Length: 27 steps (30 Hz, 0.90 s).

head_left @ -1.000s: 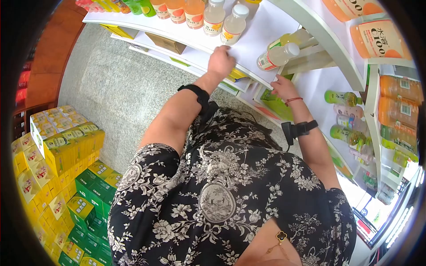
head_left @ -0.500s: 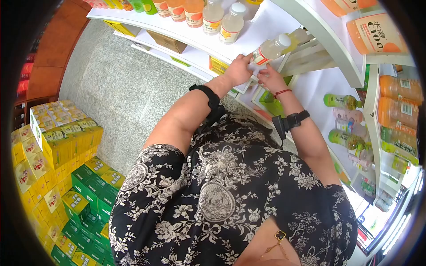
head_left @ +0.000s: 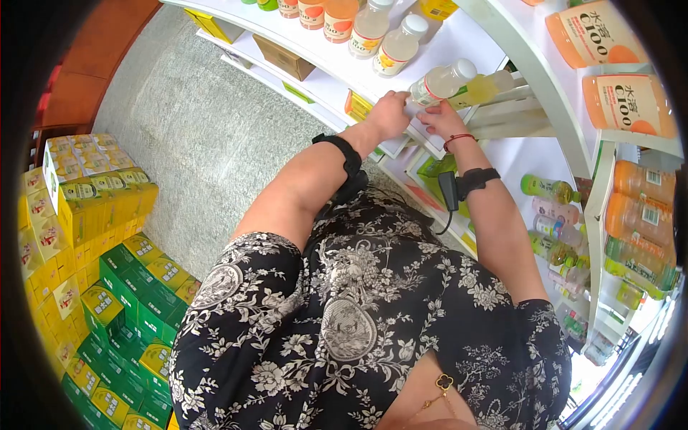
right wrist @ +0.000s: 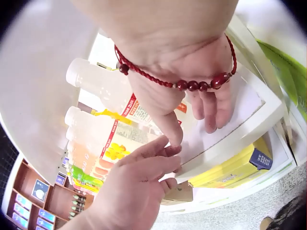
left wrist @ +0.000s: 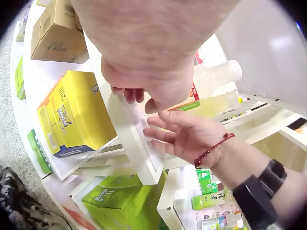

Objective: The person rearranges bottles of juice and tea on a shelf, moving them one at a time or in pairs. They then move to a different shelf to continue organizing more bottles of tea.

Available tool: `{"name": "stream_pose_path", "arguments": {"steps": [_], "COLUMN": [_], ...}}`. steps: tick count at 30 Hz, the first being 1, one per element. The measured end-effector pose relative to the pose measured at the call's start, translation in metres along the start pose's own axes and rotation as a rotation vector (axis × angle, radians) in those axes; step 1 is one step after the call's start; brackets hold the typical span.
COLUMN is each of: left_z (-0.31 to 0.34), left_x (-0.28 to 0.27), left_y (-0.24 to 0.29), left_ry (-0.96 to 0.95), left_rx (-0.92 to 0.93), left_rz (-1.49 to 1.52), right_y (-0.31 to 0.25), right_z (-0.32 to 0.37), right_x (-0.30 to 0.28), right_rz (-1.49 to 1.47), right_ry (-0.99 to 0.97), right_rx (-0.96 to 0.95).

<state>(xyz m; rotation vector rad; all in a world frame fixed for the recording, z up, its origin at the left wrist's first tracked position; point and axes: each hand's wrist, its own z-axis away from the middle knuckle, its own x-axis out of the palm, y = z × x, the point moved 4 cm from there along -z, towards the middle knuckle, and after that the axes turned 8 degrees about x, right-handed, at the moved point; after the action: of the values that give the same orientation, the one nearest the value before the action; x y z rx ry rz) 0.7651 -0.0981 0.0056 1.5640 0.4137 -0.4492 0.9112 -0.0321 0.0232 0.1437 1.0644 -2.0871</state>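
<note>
Bottle w/ white cap is on the white shelf, right beside a yellowish bottle. Right hand is nr its base, fingers loose n apart; left hand is close by w/ fingers bent, can't tell if it's pinching anything. Imo prob full so kinda heavy, smooth, bit slippery, plastic gives slightly, not fragile. Best grip = round the middle.

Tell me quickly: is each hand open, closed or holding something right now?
Left hand: open, fingers loosely bent, nothing seen in them.
Right hand: open, fingers relaxed and spread, holding nothing.
</note>
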Motion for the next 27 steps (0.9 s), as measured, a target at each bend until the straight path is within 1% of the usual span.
{"name": "stream_pose_path", "arguments": {"steps": [1,3,4,5,6,7,8,10,11,13,14,16,17,19,21,22,24,27], "left_z": [-0.002,-0.011,-0.016,-0.020,-0.024,-0.025,-0.025,-0.021,-0.018,-0.011,-0.009,-0.006,-0.005,-0.004,-0.003,-0.003,-0.008,-0.014], "left_x": [-0.004,-0.004,-0.004,-0.004,-0.003,-0.001,0.001,0.005,0.006,0.000,-0.004,-0.012,-0.012,-0.016,-0.023,-0.027,-0.027,-0.021], "left_y": [0.000,-0.004,-0.006,-0.008,-0.008,-0.008,-0.009,-0.008,-0.009,-0.009,-0.009,-0.006,-0.009,-0.012,-0.010,-0.008,-0.012,-0.019], "left_ry": [0.045,0.051,0.052,0.055,-0.014,-0.083,-0.082,-0.053,-0.054,0.015,0.017,0.041,0.039,0.098,0.109,0.122,0.103,0.067], "left_rx": [-0.030,-0.031,-0.031,-0.032,-0.040,-0.048,-0.048,-0.035,-0.036,-0.030,-0.031,0.032,0.028,0.067,0.038,0.012,-0.010,-0.035], "left_rz": [-0.016,-0.015,-0.017,-0.013,-0.027,-0.040,-0.037,-0.001,-0.001,0.085,0.084,0.085,0.083,0.067,0.085,0.104,0.099,0.080], "right_y": [0.002,0.004,0.006,0.008,0.008,0.009,0.009,0.005,0.003,-0.009,-0.015,-0.019,-0.019,-0.018,-0.016,-0.013,-0.013,-0.011], "right_z": [-0.002,-0.005,-0.006,-0.007,-0.007,-0.008,-0.010,-0.010,-0.012,-0.009,-0.008,-0.012,-0.019,-0.027,-0.031,-0.033,-0.031,-0.029], "right_x": [0.001,0.001,0.004,0.005,0.005,0.006,0.008,0.008,0.007,0.006,0.006,0.007,0.006,0.007,0.007,0.009,0.008,0.014], "right_rz": [0.005,-0.122,-0.116,-0.126,-0.137,-0.134,-0.142,-0.152,-0.103,-0.054,-0.061,-0.070,-0.036,0.000,-0.036,-0.036,0.009,0.035], "right_ry": [-0.002,0.021,0.021,0.085,0.148,0.149,0.126,0.103,0.077,0.051,0.046,0.037,0.041,0.043,0.107,0.108,0.241,0.297], "right_rx": [0.000,-0.027,-0.027,-0.064,-0.100,-0.098,-0.110,-0.120,-0.093,-0.067,-0.060,-0.051,-0.040,-0.028,-0.084,-0.082,-0.205,-0.192]}}
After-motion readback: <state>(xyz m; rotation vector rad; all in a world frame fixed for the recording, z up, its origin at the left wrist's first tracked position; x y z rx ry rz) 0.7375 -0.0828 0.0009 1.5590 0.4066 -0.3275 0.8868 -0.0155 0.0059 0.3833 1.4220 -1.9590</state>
